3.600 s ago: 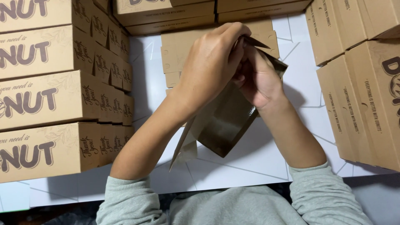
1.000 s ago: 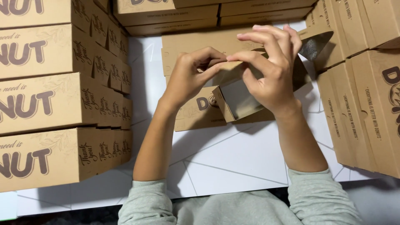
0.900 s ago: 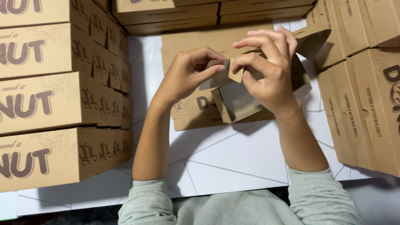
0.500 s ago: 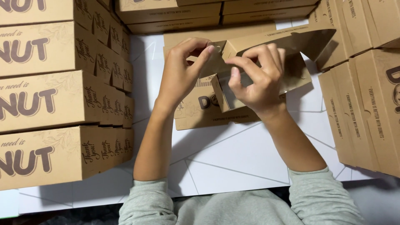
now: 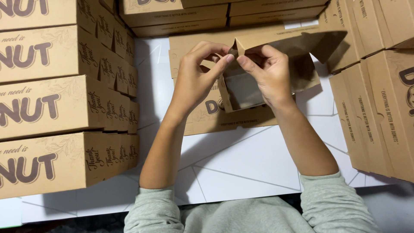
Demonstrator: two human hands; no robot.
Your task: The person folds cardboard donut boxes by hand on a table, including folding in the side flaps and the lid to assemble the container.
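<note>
While the half-folded box (image 5: pixel 258 82) hung lower and more closed a second ago, it now sits higher over the white table (image 5: pixel 241 172), with its long top flap (image 5: pixel 293 41) swung out to the right and the inside wall showing. Both hands have crept up to the top left corner of the box, so the work has gone from opening the blank to fiddling with a corner tab. Box is being shaped, not yet closed.

Left hand (image 5: pixel 196 77): fingers curled, thumb and forefinger pinched narrow on the small tab at the corner, wrist bent inward, forearm running up from the grey sleeve (image 5: pixel 151 211). Right hand (image 5: pixel 269 75): thumb and forefinger pinching the same corner from the other side, other fingers wrapped behind the box wall, holding it up off the table.

Box is held in the air just above a flat unfolded box (image 5: pixel 224 116) lying on the table, between the stack of finished boxes on the left (image 5: pixel 56 103) and the leaning boxes on the right (image 5: pixel 379 108). More stacked boxes at the back (image 5: pixel 181 13).
</note>
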